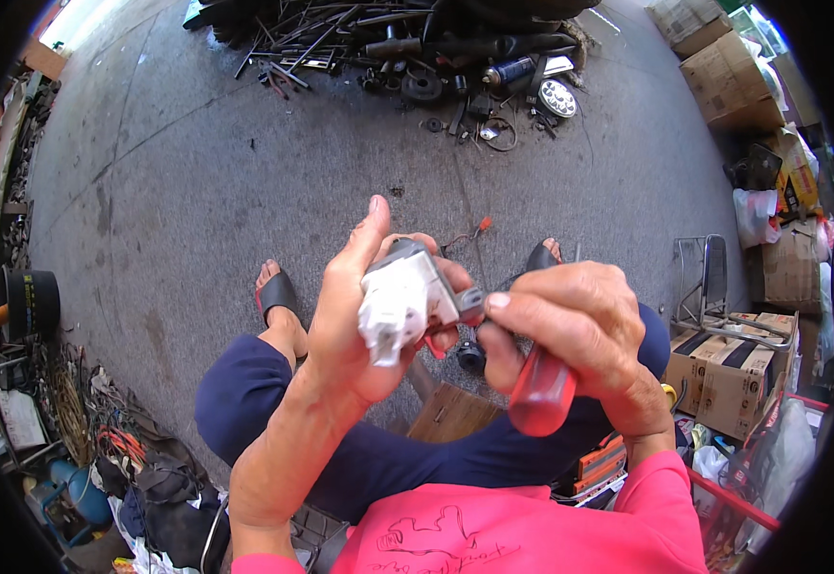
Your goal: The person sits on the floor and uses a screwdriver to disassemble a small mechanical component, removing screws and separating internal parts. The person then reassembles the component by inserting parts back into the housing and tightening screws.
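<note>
In my left hand (350, 316) I hold a small white and grey plastic part (402, 298) in front of my knees. The fingers wrap round its far side and the thumb points up and away. My right hand (570, 320) has a screwdriver (543, 392) with a clear red handle tucked in its palm, and a thin bit of shaft shows above the knuckles. Its thumb and forefinger meet at the grey tab on the part's right side. Something red peeks out under the part, mostly hidden by fingers.
A heap of dark metal parts and tools (417, 57) lies ahead on the concrete floor (177, 172). Cardboard boxes (731, 77) line the right. A wooden block (455, 413) sits between my legs. Bags and cables clutter the lower left, beside a black bucket (32, 304).
</note>
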`<state>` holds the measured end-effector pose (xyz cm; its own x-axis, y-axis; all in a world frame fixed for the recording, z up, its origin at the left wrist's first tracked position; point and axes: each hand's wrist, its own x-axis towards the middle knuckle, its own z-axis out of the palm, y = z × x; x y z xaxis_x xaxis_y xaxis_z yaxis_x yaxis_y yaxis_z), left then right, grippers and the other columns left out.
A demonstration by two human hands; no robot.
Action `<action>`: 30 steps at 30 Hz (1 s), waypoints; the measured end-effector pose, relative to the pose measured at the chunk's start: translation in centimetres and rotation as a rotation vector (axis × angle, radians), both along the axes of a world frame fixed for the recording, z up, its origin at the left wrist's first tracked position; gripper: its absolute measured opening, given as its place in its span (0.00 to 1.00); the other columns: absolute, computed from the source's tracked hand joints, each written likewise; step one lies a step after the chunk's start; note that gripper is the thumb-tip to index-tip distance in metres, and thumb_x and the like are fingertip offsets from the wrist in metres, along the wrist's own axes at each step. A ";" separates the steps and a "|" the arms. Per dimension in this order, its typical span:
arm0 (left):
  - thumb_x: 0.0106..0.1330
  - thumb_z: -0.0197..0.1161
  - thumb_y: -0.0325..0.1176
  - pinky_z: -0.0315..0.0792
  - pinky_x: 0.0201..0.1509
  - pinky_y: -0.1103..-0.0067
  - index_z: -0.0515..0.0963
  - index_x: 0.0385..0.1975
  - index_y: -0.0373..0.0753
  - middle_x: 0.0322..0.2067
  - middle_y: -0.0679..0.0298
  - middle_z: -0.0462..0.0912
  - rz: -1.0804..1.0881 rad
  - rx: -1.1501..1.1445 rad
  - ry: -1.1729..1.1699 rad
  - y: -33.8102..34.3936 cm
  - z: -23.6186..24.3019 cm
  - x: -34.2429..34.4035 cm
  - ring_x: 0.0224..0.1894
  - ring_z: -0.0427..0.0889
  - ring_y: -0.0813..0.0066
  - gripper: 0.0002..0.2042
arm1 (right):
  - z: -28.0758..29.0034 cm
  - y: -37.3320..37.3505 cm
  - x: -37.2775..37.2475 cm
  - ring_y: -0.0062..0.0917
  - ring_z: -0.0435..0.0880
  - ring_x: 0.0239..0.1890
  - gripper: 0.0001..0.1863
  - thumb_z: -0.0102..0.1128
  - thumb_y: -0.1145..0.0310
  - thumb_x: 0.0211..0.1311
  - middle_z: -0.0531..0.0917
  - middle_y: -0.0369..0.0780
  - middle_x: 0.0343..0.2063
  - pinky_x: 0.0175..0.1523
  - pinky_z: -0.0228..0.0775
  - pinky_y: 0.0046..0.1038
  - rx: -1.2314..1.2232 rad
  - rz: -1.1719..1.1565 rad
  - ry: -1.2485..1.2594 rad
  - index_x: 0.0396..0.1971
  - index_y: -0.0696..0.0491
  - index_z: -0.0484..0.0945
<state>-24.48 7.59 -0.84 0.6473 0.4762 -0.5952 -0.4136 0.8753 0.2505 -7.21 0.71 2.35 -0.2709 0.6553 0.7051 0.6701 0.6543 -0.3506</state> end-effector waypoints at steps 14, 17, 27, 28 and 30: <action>0.66 0.42 0.68 0.77 0.30 0.80 0.74 0.34 0.37 0.30 0.61 0.82 0.043 0.310 0.192 -1.3 -1.0 1.2 0.31 0.83 0.74 0.34 | -1.9 1.3 -0.9 0.21 0.82 0.28 0.35 0.86 0.59 0.28 0.82 0.41 0.33 0.29 0.71 0.19 -0.178 -0.076 0.200 0.42 0.58 0.82; 0.66 0.43 0.68 0.76 0.34 0.80 0.71 0.35 0.40 0.28 0.63 0.79 0.153 0.392 0.315 -1.5 -0.9 1.3 0.31 0.81 0.76 0.31 | -2.2 1.3 -1.1 0.24 0.83 0.29 0.32 0.85 0.59 0.30 0.82 0.43 0.30 0.31 0.75 0.21 -0.144 -0.085 0.153 0.39 0.57 0.82; 0.71 0.41 0.62 0.70 0.20 0.80 0.64 0.37 0.40 0.25 0.64 0.74 0.183 0.446 0.435 -1.8 -0.8 1.5 0.22 0.77 0.77 0.26 | -1.9 2.0 -1.1 0.27 0.83 0.28 0.18 0.78 0.72 0.36 0.83 0.41 0.27 0.31 0.75 0.25 -0.245 0.012 0.412 0.30 0.59 0.81; 0.71 0.41 0.63 0.67 0.14 0.80 0.63 0.38 0.40 0.23 0.63 0.72 0.177 0.469 0.440 -1.8 -0.9 1.6 0.19 0.76 0.77 0.27 | -2.0 2.0 -1.1 0.27 0.83 0.27 0.18 0.78 0.72 0.36 0.83 0.41 0.27 0.31 0.75 0.25 -0.249 0.002 0.436 0.30 0.59 0.81; 0.72 0.41 0.61 0.69 0.16 0.80 0.66 0.38 0.38 0.24 0.62 0.75 0.235 0.424 0.469 -1.8 -0.2 2.2 0.20 0.78 0.76 0.27 | -2.5 2.1 -1.1 0.27 0.83 0.27 0.17 0.78 0.72 0.36 0.84 0.41 0.27 0.31 0.75 0.25 -0.257 -0.018 0.486 0.29 0.59 0.82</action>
<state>-22.31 5.77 -1.00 0.2165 0.8274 -0.5181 -0.3447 0.5613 0.7524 -8.27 2.79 -0.13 0.0583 0.8246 0.5627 0.4015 0.4967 -0.7695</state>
